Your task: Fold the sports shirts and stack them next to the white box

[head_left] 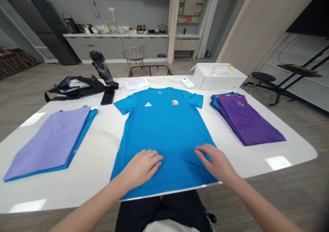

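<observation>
A bright blue T-shirt lies spread flat, front up, in the middle of the white table, collar away from me. My left hand rests palm down on its lower left part, fingers stretched out. My right hand rests palm down on its lower right part near the hem, fingers extended. Neither hand grips the cloth.
A folded lilac garment on a blue one lies at the left. A stack of folded purple and blue shirts lies at the right. At the far edge sit a black bag, a dark bottle, a phone, a paper sheet, a remote and an open white box.
</observation>
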Available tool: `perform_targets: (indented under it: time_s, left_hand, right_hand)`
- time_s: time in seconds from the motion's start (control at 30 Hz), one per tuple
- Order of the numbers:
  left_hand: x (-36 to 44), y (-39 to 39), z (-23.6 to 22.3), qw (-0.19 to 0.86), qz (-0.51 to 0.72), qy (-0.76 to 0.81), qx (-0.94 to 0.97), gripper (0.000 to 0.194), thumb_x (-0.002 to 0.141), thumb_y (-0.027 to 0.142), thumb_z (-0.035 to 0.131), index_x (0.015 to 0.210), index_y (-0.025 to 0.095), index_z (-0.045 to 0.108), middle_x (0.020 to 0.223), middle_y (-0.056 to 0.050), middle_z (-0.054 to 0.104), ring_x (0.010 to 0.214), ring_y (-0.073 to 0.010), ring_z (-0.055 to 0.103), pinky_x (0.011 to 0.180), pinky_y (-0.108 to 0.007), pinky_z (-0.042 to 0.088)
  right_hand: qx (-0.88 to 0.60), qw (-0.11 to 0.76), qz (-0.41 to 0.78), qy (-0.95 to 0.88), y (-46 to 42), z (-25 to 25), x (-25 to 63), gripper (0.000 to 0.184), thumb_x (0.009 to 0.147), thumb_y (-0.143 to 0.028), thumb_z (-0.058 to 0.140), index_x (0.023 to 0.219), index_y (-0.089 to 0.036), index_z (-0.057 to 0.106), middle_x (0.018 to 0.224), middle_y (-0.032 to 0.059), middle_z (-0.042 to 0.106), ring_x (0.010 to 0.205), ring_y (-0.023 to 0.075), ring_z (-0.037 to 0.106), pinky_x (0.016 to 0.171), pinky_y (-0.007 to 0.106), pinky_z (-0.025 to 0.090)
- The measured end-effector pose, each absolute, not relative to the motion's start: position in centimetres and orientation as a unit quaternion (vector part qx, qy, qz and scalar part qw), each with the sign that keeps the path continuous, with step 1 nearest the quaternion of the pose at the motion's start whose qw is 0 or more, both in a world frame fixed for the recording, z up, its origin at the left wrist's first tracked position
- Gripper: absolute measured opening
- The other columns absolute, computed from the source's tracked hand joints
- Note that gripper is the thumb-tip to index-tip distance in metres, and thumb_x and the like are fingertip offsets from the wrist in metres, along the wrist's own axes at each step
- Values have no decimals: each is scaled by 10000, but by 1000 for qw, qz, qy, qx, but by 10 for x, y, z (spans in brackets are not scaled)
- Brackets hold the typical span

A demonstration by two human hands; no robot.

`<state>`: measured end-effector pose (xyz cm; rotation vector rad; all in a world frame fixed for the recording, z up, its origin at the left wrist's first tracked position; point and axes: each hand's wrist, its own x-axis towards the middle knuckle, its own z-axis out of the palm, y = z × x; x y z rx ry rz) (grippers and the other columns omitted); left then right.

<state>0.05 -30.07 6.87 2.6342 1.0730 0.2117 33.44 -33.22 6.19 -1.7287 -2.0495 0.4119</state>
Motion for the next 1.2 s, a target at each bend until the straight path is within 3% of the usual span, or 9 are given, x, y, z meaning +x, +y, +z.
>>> perform_targets:
  time_s: [0.07,0.17,0.3,0.53,0.67,0.8,0.9,1.0,1.2]
  left_hand:
    - [23,-245,70,143,100,377,910,365,1060,342,400,1332,303,639,1273,-41,684,1152,-203,657,1004,-360,534]
    - [63,-156,61,128,122,399,900,418,1037,287,406,1423,257,565,1427,-69,589,1277,-214,590,1072,-351,503]
    - [118,-48,40,107,112,432,888,510,1014,249,431,1515,162,462,1580,-121,456,1429,-237,466,1183,-363,403]
    - [220,74,23,113,89,410,901,559,1049,262,301,1586,123,369,1663,-118,356,1545,-232,301,1260,-392,279]
    - [256,99,5,136,51,402,904,610,1062,470,260,1608,216,349,1700,-64,277,1581,-264,210,1283,-527,175]
    - [265,104,-10,133,61,435,888,675,1031,613,206,1614,299,339,1715,-8,224,1596,-268,152,1289,-571,75]
    - [268,101,-11,139,59,454,878,698,1017,643,205,1617,311,332,1718,-1,206,1597,-296,137,1278,-612,50]
    - [271,97,-8,124,69,450,882,675,1030,600,210,1619,293,330,1722,-16,189,1599,-307,116,1256,-667,0]
    - [261,89,-4,134,65,431,890,655,1050,579,191,1620,283,321,1719,-45,208,1593,-275,165,1266,-635,85]
  right_hand:
    - [-635,293,165,-696,-261,61,342,358,985,-509,498,1035,-254,744,1022,71,768,904,255,703,819,398,558]
    - [-672,399,144,-607,-151,47,360,376,941,-455,520,1126,-184,703,1075,98,752,986,253,685,904,394,543]
    - [-737,413,128,-519,-39,25,384,410,898,-291,479,1199,-75,656,1196,184,708,1071,256,659,982,388,507]
    - [-766,319,90,-550,34,-7,406,499,886,-188,421,1335,-44,585,1334,213,648,1244,265,599,1098,383,432]
    - [-763,205,70,-609,28,-21,418,665,979,-361,425,1535,2,390,1581,238,438,1491,318,371,1224,459,282]
    - [-805,104,71,-579,10,-21,430,833,1011,-608,325,1604,-23,306,1686,209,238,1571,360,171,1265,517,150]
    - [-825,69,69,-556,3,-15,433,910,1000,-669,308,1614,1,264,1684,253,198,1567,381,169,1255,514,174]
    - [-820,61,28,-568,5,-10,428,841,1022,-590,315,1587,32,301,1663,286,233,1559,398,184,1242,542,183]
    - [-746,58,53,-661,7,-9,422,672,1062,-457,279,1585,-41,356,1671,204,290,1549,322,260,1246,476,225]
